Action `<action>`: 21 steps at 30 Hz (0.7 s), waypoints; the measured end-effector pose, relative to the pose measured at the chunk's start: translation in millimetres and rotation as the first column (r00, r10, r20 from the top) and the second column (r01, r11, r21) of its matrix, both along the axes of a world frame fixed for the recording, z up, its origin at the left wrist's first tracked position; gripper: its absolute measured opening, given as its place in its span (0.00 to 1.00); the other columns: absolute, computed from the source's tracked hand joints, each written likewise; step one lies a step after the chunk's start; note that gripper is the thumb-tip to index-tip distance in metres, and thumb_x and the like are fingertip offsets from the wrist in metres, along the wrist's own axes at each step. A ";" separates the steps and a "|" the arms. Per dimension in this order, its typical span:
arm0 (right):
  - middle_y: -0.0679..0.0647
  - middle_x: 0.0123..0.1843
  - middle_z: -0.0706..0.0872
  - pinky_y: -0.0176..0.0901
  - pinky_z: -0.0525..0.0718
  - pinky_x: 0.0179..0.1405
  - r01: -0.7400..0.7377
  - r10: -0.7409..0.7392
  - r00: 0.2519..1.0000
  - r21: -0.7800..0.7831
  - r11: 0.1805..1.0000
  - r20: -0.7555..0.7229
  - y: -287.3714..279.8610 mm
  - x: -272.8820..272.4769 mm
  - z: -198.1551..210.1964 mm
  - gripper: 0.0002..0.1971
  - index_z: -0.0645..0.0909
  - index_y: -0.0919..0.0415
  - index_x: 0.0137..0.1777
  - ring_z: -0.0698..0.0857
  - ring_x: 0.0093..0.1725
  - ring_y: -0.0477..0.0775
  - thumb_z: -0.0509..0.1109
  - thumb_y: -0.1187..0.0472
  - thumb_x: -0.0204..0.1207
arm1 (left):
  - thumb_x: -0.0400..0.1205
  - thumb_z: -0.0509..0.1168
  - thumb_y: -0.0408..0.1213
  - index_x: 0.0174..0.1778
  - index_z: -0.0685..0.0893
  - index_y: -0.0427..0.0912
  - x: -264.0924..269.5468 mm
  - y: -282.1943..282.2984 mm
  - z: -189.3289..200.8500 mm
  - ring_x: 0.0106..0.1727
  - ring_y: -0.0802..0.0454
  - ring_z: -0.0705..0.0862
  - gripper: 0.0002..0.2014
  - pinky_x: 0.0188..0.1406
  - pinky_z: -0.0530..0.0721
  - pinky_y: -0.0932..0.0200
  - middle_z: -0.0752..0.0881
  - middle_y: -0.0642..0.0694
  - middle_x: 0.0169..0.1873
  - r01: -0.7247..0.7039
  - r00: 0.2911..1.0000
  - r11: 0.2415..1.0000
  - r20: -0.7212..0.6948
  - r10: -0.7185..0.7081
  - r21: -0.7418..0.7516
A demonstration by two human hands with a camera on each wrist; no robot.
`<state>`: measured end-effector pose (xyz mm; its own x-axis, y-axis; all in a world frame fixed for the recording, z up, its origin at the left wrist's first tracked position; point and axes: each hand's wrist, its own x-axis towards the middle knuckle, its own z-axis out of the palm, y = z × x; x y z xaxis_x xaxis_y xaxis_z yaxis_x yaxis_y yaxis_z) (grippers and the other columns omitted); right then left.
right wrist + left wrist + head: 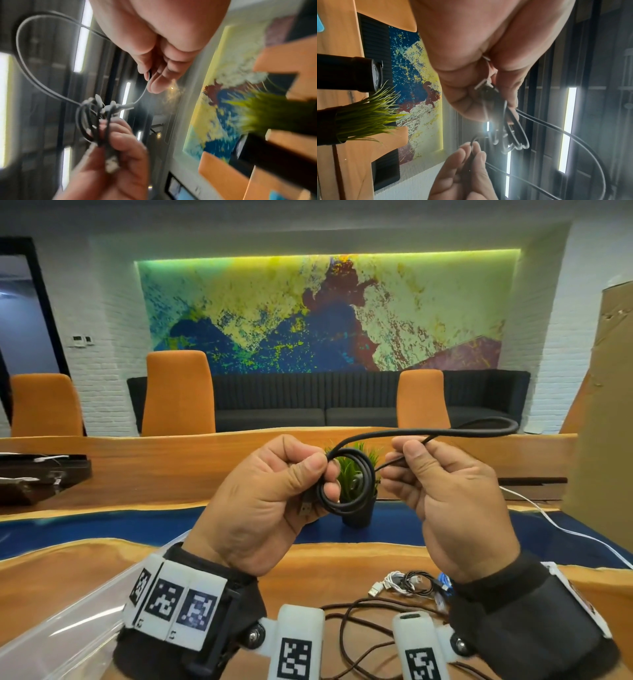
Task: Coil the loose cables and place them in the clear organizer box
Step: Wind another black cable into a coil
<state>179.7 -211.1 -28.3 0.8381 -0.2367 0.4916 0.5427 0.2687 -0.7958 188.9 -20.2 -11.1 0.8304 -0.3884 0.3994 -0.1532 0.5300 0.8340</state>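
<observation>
**Black cable being coiled above a wooden table**

Behind the raised hands, a wooden table (171, 474) with a blue strip along its middle is being shown, with orange chairs (178, 392), a dark sofa and a colourful wall painting (325, 309) filling the upper half of the frame. A black cable (346, 484) is being held up at the centre of the head view. Its small coil is being gripped between the thumb and curled fingers of the left hand (274, 501), with a USB plug (306, 507) poking out below the thumb. The cable's loose end is being pinched by the right hand (445, 501), and a long loop is arching away towards the right. A small potted plant (356, 491) is being seen through the coil. At lower left, the rim of the clear organizer box (68, 621) is being shown. At the lower centre, brown, white and black loose cables (404, 583) are lying on the table.
</observation>
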 end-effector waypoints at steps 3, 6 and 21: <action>0.63 0.48 0.87 0.44 0.87 0.36 -0.364 0.372 0.914 0.074 0.928 -0.163 4.1 -5.1 -1.6 0.17 0.85 0.68 0.57 0.86 0.44 0.56 0.67 0.55 0.76 | 0.78 0.65 0.30 0.40 0.83 0.41 3.6 -2.6 -5.8 0.32 0.48 0.87 0.03 0.32 0.87 0.57 0.87 0.38 0.35 -0.068 0.997 0.997 0.022 0.067 0.031; 0.59 0.52 0.86 0.46 0.74 0.38 -0.635 0.637 0.721 0.107 0.765 -0.275 5.0 -7.0 -9.0 0.16 0.86 0.61 0.60 0.83 0.45 0.53 0.65 0.51 0.82 | 0.75 0.68 0.33 0.43 0.81 0.40 7.9 -7.2 -13.5 0.37 0.47 0.89 0.04 0.37 0.88 0.54 0.89 0.37 0.37 -0.255 0.960 0.962 0.142 0.240 0.097; 0.49 0.34 0.85 0.43 0.78 0.27 0.285 -0.371 0.926 -0.765 0.578 0.064 -65.4 0.5 8.2 0.12 0.85 0.43 0.52 0.80 0.31 0.50 0.62 0.58 0.86 | 0.82 0.66 0.23 0.45 0.80 0.35 16.6 26.2 2.8 0.33 0.52 0.90 0.05 0.39 0.90 0.60 0.89 0.41 0.32 -0.730 0.660 0.674 0.364 0.657 0.107</action>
